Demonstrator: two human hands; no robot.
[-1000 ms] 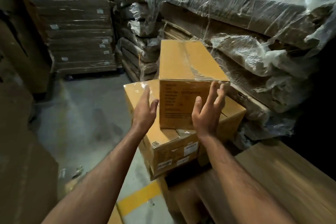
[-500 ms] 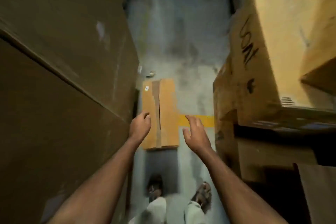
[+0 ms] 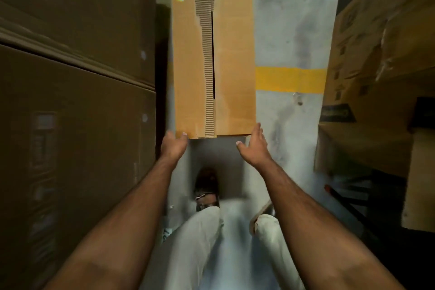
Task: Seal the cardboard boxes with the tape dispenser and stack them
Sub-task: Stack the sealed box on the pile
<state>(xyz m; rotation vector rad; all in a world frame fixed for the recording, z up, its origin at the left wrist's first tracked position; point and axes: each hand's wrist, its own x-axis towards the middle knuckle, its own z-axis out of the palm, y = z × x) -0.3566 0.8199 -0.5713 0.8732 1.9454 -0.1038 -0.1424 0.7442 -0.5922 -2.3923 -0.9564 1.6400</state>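
A long tan cardboard box [image 3: 230, 54] lies on the grey floor straight ahead of me, lengthwise away from me. Its top flaps meet at a dark open seam, with a torn strip of bare corrugation beside it and a small white sticker near the far left corner. My left hand [image 3: 174, 146] grips the near left corner, thumb on the top edge, fingers hidden at the side. My right hand [image 3: 255, 147] has straight fingers against the near right corner, thumb spread away from the box. No tape dispenser is in view.
Tall brown cartons [image 3: 70, 101] wall the left side, close to the box. Stacked yellow-brown boxes [image 3: 376, 54] stand on the right. A yellow line [image 3: 289, 79] crosses the concrete floor. My legs and a shoe [image 3: 207, 186] are just below the box.
My view turned from the stacked boxes down to the floor. Both hands dropped to the floor box and now touch its near corners; the box fills more of the view.
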